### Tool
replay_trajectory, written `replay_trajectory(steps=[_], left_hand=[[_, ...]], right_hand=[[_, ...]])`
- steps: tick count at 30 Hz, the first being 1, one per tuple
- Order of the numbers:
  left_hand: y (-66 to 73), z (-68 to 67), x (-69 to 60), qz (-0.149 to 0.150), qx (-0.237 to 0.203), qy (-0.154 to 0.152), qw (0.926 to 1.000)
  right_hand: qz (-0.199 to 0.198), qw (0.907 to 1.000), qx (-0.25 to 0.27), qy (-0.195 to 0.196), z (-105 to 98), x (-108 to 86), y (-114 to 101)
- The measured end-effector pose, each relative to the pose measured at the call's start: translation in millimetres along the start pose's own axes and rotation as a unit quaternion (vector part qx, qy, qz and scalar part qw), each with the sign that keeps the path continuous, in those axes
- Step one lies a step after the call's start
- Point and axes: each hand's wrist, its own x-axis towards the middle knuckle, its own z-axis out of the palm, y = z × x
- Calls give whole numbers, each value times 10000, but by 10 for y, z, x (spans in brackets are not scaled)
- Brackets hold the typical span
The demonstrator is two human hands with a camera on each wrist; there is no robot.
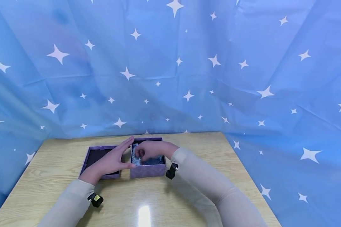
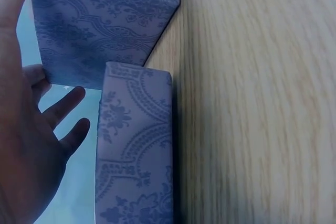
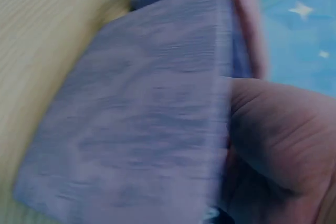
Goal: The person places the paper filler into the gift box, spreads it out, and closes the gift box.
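The purple box (image 1: 147, 171) sits around the right hand (image 1: 152, 149), curled over glittery blue filling (image 1: 136, 160), pinching or not I can't tell, and with the left hand (image 1: 110, 161) merely spread against its side, a sharp tug could tip it.

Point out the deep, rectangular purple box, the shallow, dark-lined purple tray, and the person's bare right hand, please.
Deep, rectangular purple box (image 1: 147, 171): head view, on its front wall.
Shallow, dark-lined purple tray (image 1: 96, 156): head view, on its bare dark floor.
Bare right hand (image 1: 153, 149): head view, on its back.
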Motion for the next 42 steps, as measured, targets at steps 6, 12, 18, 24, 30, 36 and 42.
replay_trajectory(steps=[6, 12, 18, 24, 30, 36, 42], left_hand=[[-44, -5, -14, -55, -92, 47, 9999], [-57, 14, 1, -64, -109, -14, 9999], [-46, 2, 17, 6, -158, 8, 9999], [-61, 6, 17, -11, -167, -24, 9999], [-35, -13, 6, -38, -233, -15, 9997], [-28, -11, 16, 10, -249, 29, 9997], [-31, 8, 0, -12, -187, 22, 9998]], right_hand=[[255, 9982, 453, 295, -86, 67, -48], [610, 9977, 152, -263, -5, 197, -49], [813, 9959, 275, -285, 38, 221, -34], [629, 9972, 341, -219, 48, 166, 3], [322, 9991, 257, -41, -66, -44, -14], [809, 9959, -354, -188, -214, -223, -42], [1071, 9898, -581, -737, -136, -76, 37]])
